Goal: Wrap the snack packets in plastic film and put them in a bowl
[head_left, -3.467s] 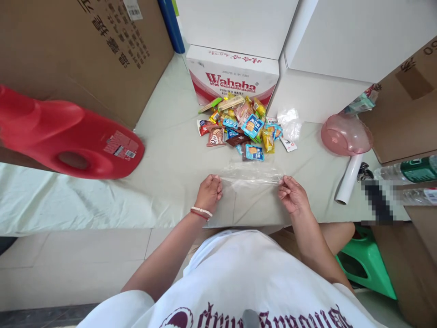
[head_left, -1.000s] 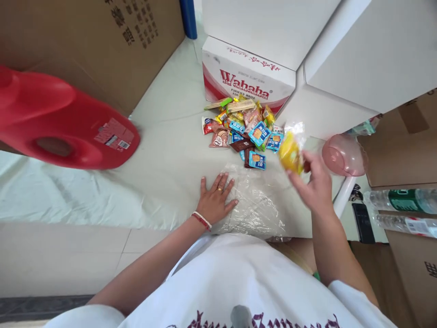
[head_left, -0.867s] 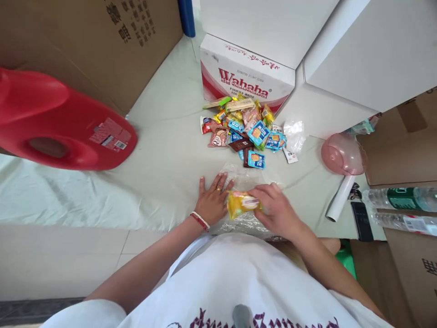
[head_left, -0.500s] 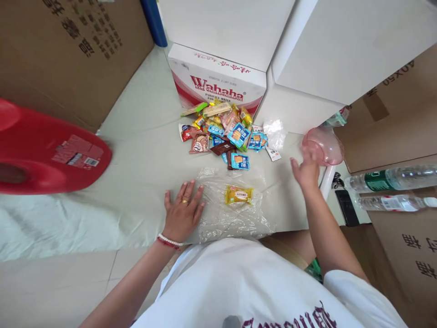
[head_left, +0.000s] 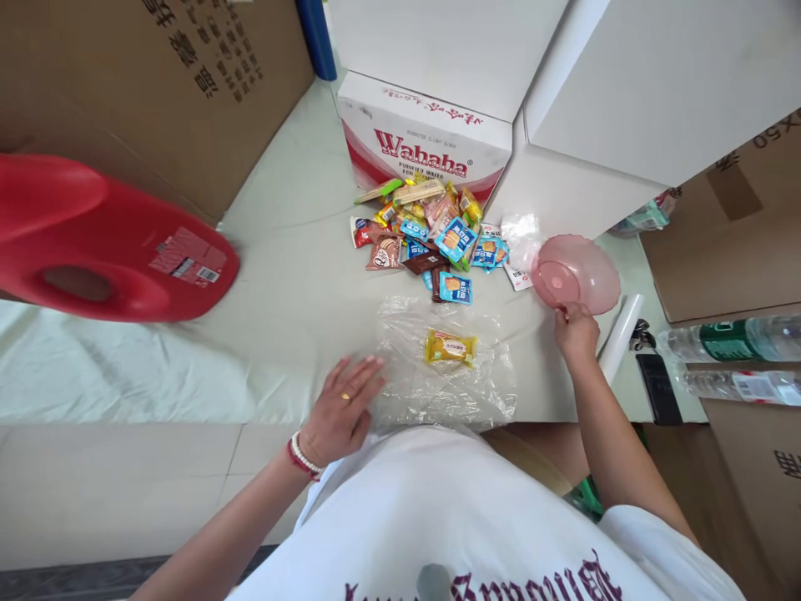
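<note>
My right hand [head_left: 576,335] pinches the near rim of a translucent pink bowl [head_left: 591,267], which is tilted on the table at the right. Beside the left edge of a clear plastic bag [head_left: 406,392], my left hand [head_left: 346,405] is open with its fingers stretched out and holds nothing. One snack in a yellow wrapper [head_left: 450,347] lies on the flattened bag. Behind it is a heap of small packaged snacks [head_left: 431,225], with blue, brown, red and yellow wrappers.
A white-and-red Wahaha carton [head_left: 425,138] stands behind the heap. At the left lies a large red plastic jug [head_left: 143,250]. To the right are a white roll [head_left: 622,338], a black phone-like object [head_left: 658,388], keys [head_left: 642,335] and two plastic bottles [head_left: 729,340].
My right hand has closed on the bowl's rim, and the bowl now sits tilted and slightly nearer the snacks. My left hand has shifted, its fingers now pointing more to the right.
</note>
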A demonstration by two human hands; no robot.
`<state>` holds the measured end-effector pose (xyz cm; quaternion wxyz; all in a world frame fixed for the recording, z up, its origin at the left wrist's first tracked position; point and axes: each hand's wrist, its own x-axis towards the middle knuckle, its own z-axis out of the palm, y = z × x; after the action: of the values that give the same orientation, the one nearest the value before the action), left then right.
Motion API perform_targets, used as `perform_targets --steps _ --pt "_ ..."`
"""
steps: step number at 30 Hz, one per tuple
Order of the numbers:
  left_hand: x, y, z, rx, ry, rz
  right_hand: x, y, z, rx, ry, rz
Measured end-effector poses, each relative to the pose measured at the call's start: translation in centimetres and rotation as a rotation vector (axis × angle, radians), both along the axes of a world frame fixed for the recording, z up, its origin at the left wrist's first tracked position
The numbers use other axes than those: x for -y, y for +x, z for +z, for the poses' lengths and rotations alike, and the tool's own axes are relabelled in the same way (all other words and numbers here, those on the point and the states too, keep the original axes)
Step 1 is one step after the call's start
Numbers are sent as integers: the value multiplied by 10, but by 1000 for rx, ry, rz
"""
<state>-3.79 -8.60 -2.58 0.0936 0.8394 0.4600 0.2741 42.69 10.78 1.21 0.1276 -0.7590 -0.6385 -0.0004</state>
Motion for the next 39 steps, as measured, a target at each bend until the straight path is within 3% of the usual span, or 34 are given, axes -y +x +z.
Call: perform_targets --steps 2,4,6,8,10,13,16,21,24,28,34,37,39 --pt "4 -1 4 -49 -88 -223 17 -13 9 -103 77 88" --pt "6 -3 1 -112 -159 -335 40 -25 23 -203 156 219" --pt "5 -4 -7 -123 -183 -338 70 -38 37 -295 78 521" --pt "4 -4 -14 -85 -186 -294 101 -52 42 -367 -158 895" --pt "3 -4 -17 -41 -186 -249 126 -67 38 -406 -279 1026" --pt "3 -1 -15 -23 -176 -222 142 -82 22 -383 -268 969" --pt "5 0 -10 -53 -169 -215 138 -84 13 -298 -332 1000" --pt "10 3 -10 -88 -156 -195 111 -95 25 -200 -213 801" --pt "12 5 -12 -77 -149 -165 92 -129 32 -51 -189 810" --pt "15 6 -15 -46 -173 -151 75 -164 34 111 -316 827" --pt "17 8 -15 -14 -203 -117 84 -167 43 41 -237 914" --pt "17 8 -13 4 -209 -117 88 -166 36 -12 -327 1003" --pt "18 7 -12 20 -219 -111 76 -162 30 -134 -368 987"
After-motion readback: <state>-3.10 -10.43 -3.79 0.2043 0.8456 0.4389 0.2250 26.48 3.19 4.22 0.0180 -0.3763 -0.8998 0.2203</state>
